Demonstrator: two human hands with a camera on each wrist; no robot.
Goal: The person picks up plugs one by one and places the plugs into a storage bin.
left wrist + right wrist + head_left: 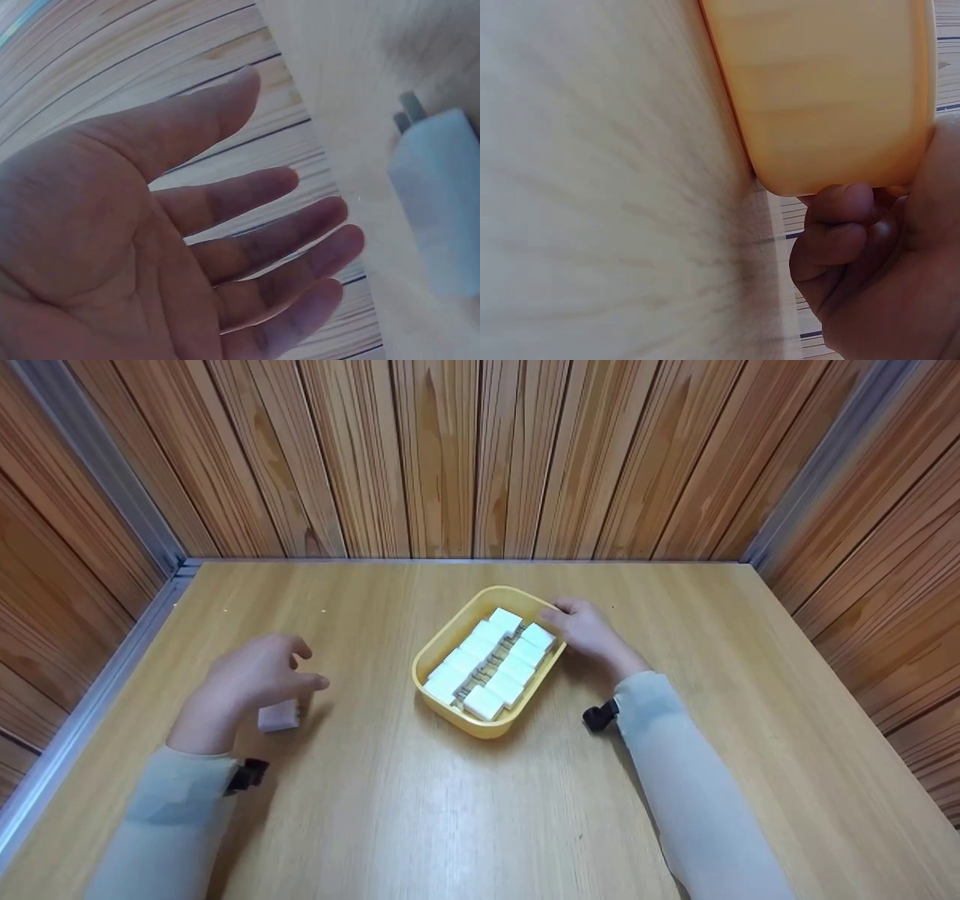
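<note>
A white power adapter (278,717) with metal prongs lies on the table at the left. Above it hovers my left hand (251,675), fingers loosely extended and holding nothing. In the left wrist view, the adapter (442,206) lies beyond the fingertips, apart from the hand (112,232). My right hand (589,631) grips the far right side of a yellow plastic basket (480,728), thumb at the rim. The right wrist view shows curled fingers (829,244) against the basket's end wall (825,97). Inside the basket, several white adapters (484,703) lie in two rows, prongs facing inward.
The wooden table (420,840) carries the basket near its middle. Wood-patterned panels (442,457) rise behind it and at both sides. A metal rail (82,690) runs along the left edge. Small black devices (600,717) are worn on both wrists.
</note>
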